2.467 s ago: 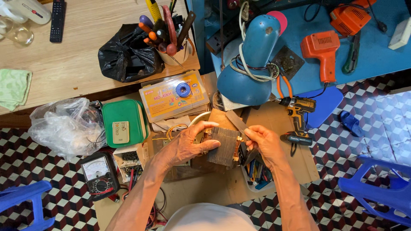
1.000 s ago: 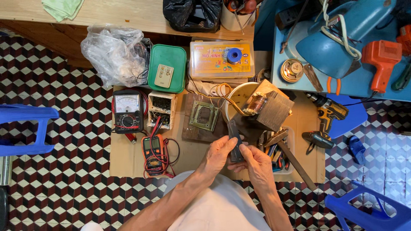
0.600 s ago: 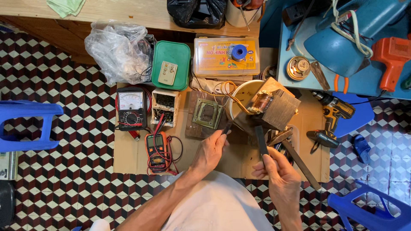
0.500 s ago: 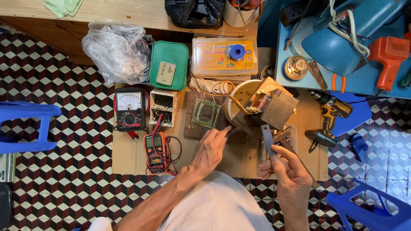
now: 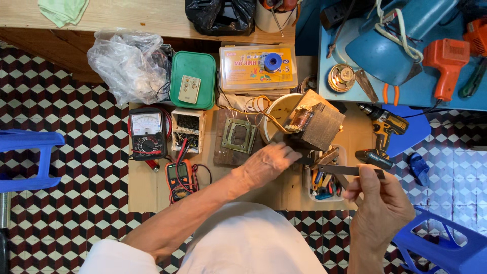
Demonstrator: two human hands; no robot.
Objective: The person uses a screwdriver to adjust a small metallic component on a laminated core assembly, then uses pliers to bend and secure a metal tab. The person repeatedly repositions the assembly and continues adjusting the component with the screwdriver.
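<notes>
Two hands: both work low on a cardboard sheet on the tiled floor.
Left hand: fingers bent, tips touching the near side of the grey metal block with a copper coil; grip cannot be told.
Right hand: fingers pinched shut on a thin flat metal strip, held level, right of the block.
Left of block: square metal frame, two meters.
Near the strip: small tool tray.

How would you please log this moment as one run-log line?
left hand: touching transformer | right hand: holding flat metal strip | below: tool tray | surface: cardboard sheet
</notes>
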